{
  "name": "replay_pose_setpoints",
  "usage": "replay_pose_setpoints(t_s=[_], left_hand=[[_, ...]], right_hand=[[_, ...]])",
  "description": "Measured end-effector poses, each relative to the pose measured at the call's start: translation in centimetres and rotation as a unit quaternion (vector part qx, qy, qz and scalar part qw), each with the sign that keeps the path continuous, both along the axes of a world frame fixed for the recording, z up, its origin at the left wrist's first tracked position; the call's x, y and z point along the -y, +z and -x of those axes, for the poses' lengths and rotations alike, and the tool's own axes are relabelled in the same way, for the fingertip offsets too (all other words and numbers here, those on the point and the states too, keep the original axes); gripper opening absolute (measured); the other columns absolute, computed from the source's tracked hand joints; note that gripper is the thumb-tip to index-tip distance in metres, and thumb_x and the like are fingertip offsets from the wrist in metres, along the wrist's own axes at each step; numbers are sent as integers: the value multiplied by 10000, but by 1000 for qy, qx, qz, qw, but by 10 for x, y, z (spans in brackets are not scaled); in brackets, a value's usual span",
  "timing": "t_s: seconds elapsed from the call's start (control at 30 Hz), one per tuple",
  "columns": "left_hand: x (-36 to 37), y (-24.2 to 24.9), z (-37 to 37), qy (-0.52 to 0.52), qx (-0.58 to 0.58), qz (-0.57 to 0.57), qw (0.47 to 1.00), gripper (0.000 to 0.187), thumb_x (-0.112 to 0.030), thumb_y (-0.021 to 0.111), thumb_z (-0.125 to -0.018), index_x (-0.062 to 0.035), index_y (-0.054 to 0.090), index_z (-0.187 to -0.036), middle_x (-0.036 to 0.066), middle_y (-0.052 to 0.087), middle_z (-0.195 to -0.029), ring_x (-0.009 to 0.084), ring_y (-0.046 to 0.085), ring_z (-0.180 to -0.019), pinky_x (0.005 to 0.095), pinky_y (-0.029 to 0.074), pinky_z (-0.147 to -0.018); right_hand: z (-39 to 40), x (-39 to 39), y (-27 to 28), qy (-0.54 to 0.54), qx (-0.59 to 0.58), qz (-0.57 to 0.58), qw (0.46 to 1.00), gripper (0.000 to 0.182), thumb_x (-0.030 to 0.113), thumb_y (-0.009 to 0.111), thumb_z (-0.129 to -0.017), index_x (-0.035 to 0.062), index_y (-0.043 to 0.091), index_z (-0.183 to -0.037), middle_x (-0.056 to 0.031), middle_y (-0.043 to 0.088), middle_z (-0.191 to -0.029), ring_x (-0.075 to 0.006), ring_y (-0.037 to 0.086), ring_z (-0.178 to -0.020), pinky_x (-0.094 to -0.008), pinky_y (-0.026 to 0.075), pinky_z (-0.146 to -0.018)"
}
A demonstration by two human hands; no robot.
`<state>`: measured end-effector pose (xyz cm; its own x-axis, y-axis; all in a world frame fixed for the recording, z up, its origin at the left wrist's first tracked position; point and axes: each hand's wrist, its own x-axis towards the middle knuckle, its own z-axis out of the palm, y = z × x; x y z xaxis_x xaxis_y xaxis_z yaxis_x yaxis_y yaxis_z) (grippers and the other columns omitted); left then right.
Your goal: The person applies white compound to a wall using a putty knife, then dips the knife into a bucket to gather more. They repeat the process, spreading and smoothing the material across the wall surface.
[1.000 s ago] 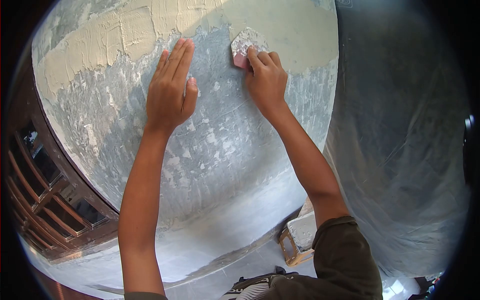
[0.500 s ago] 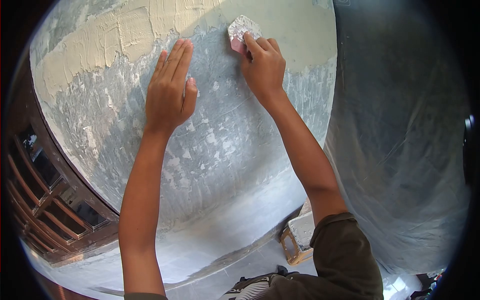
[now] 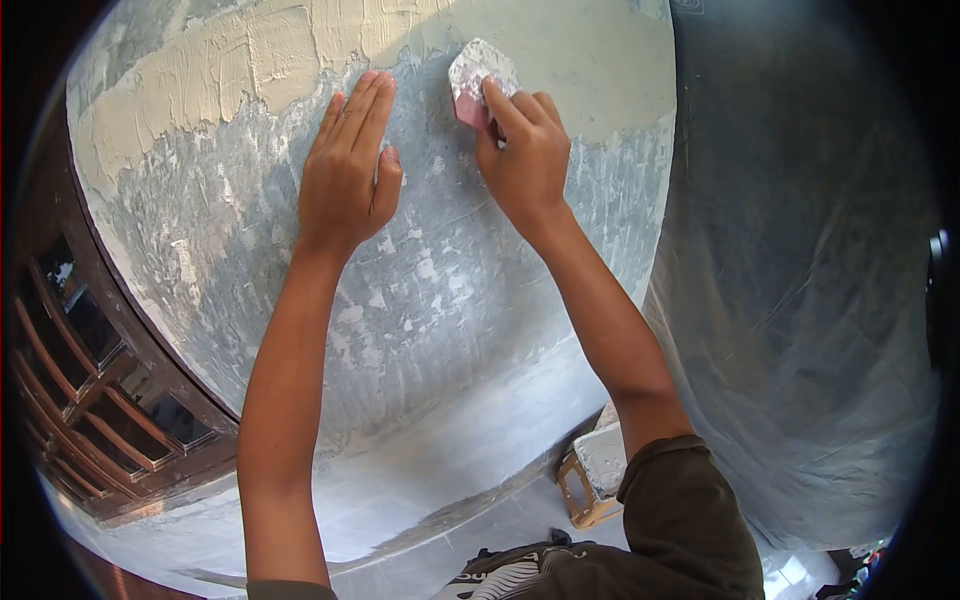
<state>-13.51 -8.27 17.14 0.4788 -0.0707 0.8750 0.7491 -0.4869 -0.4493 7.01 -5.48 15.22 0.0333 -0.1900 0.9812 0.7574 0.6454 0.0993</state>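
Observation:
My right hand grips a small flat scraper, caked with whitish filler and pink at its lower edge. The blade presses on the wall where grey patchy plaster meets a cream filler band. My left hand lies flat on the grey wall to the left of the scraper. Its fingers are together and point up toward the cream band, and it holds nothing.
A dark wooden window frame with glass panes runs along the left. Clear plastic sheeting hangs to the right of the wall. Below, a small wooden stool smeared with plaster stands on the floor. My dark sleeve fills the bottom right.
My right hand slid the scraper up and slightly left along the edge of the cream band. The left hand stayed flat on the wall, shifting a little upward.

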Motion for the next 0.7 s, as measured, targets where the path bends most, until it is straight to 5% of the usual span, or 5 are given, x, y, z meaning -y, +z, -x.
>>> replay_pose_setpoints(t_s=[0.23, 0.37, 0.47, 0.7], left_hand=[[-1, 0, 2, -28, 16, -8, 999, 633, -114, 433, -859, 76, 447, -1463, 215, 509, -1492, 333, 427, -1445, 495, 266, -1223], [-2, 1, 6, -110, 60, -8, 992, 617, -109, 399, -880, 83, 437, -1466, 226, 490, -1505, 346, 403, -1459, 504, 247, -1225], [3, 6, 9, -134, 63, 10, 989, 602, -105, 381, -891, 84, 443, -1460, 235, 496, -1496, 356, 410, -1453, 502, 259, -1221], [17, 26, 39, -16, -17, -30, 999, 594, -115, 383, -895, 83, 455, -1450, 241, 511, -1477, 363, 432, -1436, 504, 280, -1217]], right_hand=[[25, -22, 4, -86, -22, 12, 996, 450, -12, 727, -691, 32, 710, -1138, -65, 640, -813, -273, 611, -810, -408, 511, -721], [50, 6, -32, -27, 11, 33, 999, 374, -15, 651, -717, -43, 703, -1087, -84, 617, -789, -268, 589, -804, -393, 462, -721], [50, 30, -43, 29, 22, 42, 998, 406, -19, 703, -689, -3, 704, -1095, -72, 609, -797, -263, 587, -791, -396, 473, -689], [26, -3, 18, -28, -52, 0, 998, 380, -4, 744, -742, 32, 719, -1120, -67, 637, -772, -254, 601, -762, -385, 506, -670]])
